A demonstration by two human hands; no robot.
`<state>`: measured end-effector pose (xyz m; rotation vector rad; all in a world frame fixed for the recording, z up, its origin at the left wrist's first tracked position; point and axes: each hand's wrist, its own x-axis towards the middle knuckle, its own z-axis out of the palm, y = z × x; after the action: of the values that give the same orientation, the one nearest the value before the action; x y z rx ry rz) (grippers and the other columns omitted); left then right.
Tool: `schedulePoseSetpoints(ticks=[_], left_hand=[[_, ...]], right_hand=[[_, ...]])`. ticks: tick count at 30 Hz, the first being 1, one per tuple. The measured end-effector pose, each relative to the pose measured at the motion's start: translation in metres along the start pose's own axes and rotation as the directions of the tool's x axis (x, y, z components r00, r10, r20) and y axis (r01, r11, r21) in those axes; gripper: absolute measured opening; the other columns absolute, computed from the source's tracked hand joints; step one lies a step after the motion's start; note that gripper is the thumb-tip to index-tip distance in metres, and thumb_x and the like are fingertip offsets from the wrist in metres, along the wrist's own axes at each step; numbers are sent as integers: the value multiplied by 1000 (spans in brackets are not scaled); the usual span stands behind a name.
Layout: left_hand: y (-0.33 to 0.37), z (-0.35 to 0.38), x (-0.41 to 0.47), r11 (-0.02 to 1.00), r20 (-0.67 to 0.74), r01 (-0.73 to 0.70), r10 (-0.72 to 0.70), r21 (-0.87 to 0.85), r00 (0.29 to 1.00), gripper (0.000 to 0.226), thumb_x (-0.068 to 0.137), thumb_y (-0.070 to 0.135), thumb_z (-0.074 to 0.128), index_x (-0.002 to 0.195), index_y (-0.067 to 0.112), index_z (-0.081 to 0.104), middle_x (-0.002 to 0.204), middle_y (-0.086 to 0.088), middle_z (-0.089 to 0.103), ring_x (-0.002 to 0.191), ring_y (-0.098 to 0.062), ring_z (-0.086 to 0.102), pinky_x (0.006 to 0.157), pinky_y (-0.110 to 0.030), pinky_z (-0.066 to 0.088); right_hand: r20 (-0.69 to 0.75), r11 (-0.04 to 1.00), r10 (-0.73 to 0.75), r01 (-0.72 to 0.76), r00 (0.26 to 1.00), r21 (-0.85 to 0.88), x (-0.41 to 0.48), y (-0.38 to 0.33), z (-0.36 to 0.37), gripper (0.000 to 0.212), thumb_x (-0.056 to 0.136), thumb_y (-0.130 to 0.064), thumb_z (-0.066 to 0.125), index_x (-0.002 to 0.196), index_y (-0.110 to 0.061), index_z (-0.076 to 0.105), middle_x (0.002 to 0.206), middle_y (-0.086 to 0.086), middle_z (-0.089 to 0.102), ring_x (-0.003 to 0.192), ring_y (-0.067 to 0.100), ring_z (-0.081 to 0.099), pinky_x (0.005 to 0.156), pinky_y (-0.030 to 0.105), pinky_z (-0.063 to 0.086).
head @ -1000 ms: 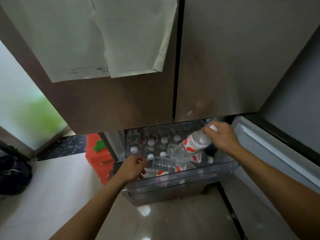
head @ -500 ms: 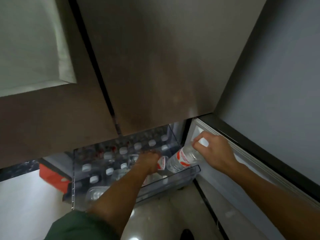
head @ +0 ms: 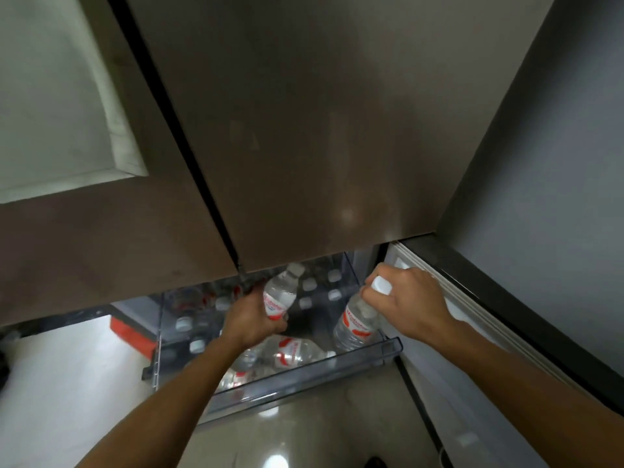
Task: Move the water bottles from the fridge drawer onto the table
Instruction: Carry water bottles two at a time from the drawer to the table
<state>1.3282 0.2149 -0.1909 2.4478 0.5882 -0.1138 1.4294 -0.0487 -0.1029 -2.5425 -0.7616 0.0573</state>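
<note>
The clear plastic fridge drawer (head: pixel 388 349) stands pulled out below the brown fridge doors, holding several water bottles with red and white labels and white caps. My left hand (head: pixel 250 322) grips one bottle (head: pixel 280 295) by its body, lifted upright above the others. My right hand (head: pixel 408 302) holds a second bottle (head: pixel 354 322) by its white cap, hanging over the drawer's right end. More bottles lie flat (head: pixel 290 352) at the drawer's front, and others stand upright (head: pixel 305 303) behind. The table is out of view.
The closed fridge doors (head: pixel 304 130) fill the upper view close ahead. The open lower door (head: pixel 472 332) flanks the drawer on the right, beside a grey wall (head: pixel 557 163). A red box (head: pixel 131 336) sits on the glossy floor (head: pixel 304 434) at left.
My left hand has closed on a bottle and lifted it upright out of the pile. My right hand's bottle has swung from slanted to hanging nearly upright. The view has shifted right.
</note>
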Motion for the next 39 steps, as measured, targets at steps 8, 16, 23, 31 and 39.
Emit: schedulePoseSetpoints(ticks=[8,16,23,31,39], left_hand=[[-40,-33,-91,887,-315,-112,-39,-448,948,68,64,20,87,117,29,45,107,14,59,96,-1,61,75,-15,50],[-67,-44,-121,989,-503,-128,77,-68,861,73,77,56,70,135,23,41,129,-3,59,108,-22,61,88,-40,55],[-50,-69,-110,855,-476,-187,437,484,763,31,84,46,48,79,16,52,72,-1,53,55,-21,53,41,-24,34],[-40,-73,-127,816,-389,-72,349,573,852,28,91,45,52,97,18,54,69,-5,66,53,-26,63,49,-35,54],[-13,-100,-179,875,-584,216,90,434,807,31,93,47,49,92,17,53,72,-8,66,64,-31,63,56,-31,42]], right_hand=[[128,989,-48,65,991,-134,7,-39,42,31,86,-49,54,101,-22,61,95,11,70,91,32,63,71,34,44],[135,971,-17,48,991,-233,-8,-42,77,35,90,-48,50,112,-23,59,102,8,71,92,30,64,73,35,47],[19,960,-44,47,999,-278,-17,-46,93,41,91,-50,48,115,-18,56,101,10,70,89,31,65,69,34,46],[68,896,-98,118,993,-428,-8,-51,88,61,92,-62,39,128,-13,44,108,10,69,98,31,65,72,34,46],[-60,920,-348,329,935,-215,-13,-54,44,33,90,-44,54,94,-11,57,86,13,71,79,36,65,60,33,34]])
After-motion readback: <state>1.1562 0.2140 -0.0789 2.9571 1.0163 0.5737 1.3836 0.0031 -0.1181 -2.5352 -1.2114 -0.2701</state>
